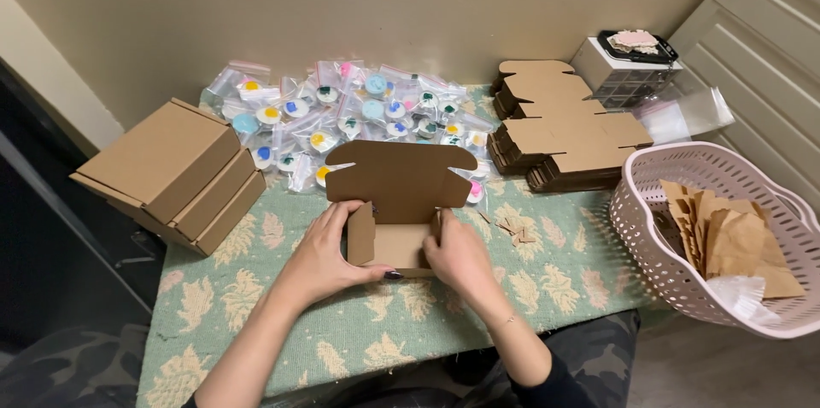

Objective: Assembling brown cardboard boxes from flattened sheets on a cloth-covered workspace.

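At frame centre both hands, left (320, 256) and right (459, 258), grip an empty open box (395, 216). The pink basket (649, 228) at right holds brown paper bags (726, 237).

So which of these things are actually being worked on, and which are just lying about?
In hand:
- left hand and right hand gripping the open cardboard box

Lying about:
- bagged little pots
- folded boxes
- flat box blanks
- pink basket
- paper scraps

Three closed cardboard boxes (175, 173), one open box (395, 203), one pink basket (649, 228), two hands (389, 256)
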